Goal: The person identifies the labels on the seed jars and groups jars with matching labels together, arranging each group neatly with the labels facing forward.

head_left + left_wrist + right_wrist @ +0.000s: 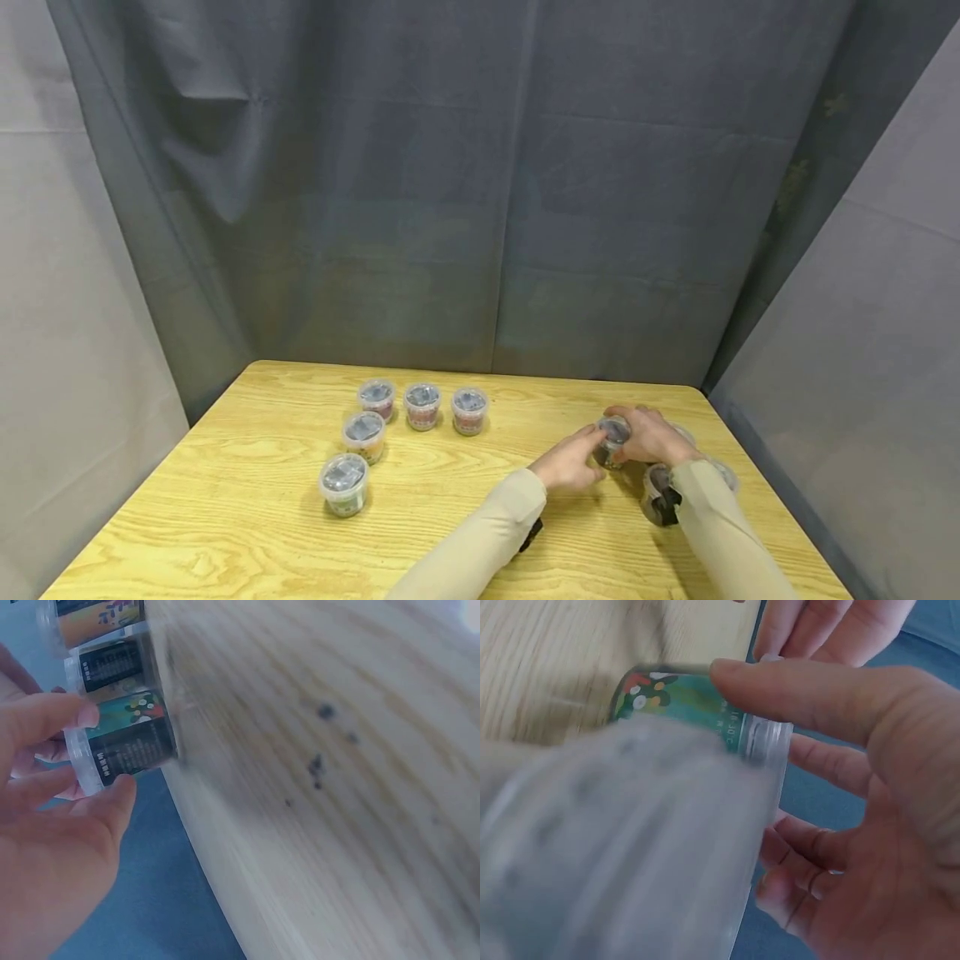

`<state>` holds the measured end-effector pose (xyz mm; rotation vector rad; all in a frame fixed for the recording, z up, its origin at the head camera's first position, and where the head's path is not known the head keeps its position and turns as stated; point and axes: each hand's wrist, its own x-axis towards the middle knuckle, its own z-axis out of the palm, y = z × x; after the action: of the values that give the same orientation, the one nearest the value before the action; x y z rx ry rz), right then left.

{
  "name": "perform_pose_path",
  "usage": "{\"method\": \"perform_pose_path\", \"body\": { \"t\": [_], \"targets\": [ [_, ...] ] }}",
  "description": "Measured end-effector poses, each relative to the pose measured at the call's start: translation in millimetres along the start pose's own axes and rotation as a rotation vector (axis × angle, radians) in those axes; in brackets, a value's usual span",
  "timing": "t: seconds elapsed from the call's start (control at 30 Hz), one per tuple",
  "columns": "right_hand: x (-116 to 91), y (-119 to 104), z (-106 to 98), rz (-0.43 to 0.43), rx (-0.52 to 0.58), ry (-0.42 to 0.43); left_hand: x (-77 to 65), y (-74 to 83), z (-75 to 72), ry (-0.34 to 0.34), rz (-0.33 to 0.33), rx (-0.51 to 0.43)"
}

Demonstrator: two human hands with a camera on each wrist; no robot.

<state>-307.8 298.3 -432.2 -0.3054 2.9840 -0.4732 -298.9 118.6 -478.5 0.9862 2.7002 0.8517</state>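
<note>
Lower right, the left hand point(572, 463) and right hand point(652, 437) both grasp a round clear-plastic cup with green-black label point(616, 430). Five similar cups point(363, 437) stand lower left.

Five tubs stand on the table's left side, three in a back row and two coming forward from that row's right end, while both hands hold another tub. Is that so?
One slip: the two nearer tubs come forward from the left end of the back row, as the head view shows. The rest stands: the left hand and right hand hold another tub.
</note>
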Motion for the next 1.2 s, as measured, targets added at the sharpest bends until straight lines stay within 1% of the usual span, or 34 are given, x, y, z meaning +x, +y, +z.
{"method": "perform_pose_path", "body": {
  "t": [0.13,0.23,0.37,0.5,0.67,0.77,0.93,1.0,1.07,1.2],
  "targets": [
    [-0.2,-2.3,0.2,-0.036,0.001,0.021,-6.6,-1.6,-3.0,0.018,-0.019,-0.065],
    [-0.3,-5.8,0.5,-0.065,0.014,0.039,-11.3,-4.4,-5.6,0.050,-0.016,-0.100],
    [1.3,-15.5,0.9,-0.091,0.059,0.061,-15.8,-10.0,-10.4,0.106,0.003,-0.093],
    [4.9,-26.6,1.2,-0.086,0.115,0.085,-19.8,-15.7,-18.3,0.191,0.040,-0.086],
    [9.7,-39.3,-1.2,-0.106,0.173,0.144,-26.2,-23.5,-28.6,0.339,0.086,-0.114],
    [10.1,-46.2,-1.9,-0.116,0.235,0.175,-30.4,-28.3,-34.2,0.411,0.103,-0.163],
    [7.7,-57.6,1.4,-0.105,0.386,0.208,-38.3,-36.2,-42.6,0.516,0.136,-0.241],
    [6.8,-61.8,3.3,-0.105,0.436,0.232,-42.4,-38.6,-45.3,0.545,0.148,-0.265],
    [6.2,-65.6,5.0,-0.119,0.479,0.254,-46.7,-40.4,-47.7,0.560,0.156,-0.282],
    [7.3,-73.6,10.0,-0.145,0.552,0.262,-53.7,-44.7,-51.6,0.581,0.128,-0.284]
  ]
}}
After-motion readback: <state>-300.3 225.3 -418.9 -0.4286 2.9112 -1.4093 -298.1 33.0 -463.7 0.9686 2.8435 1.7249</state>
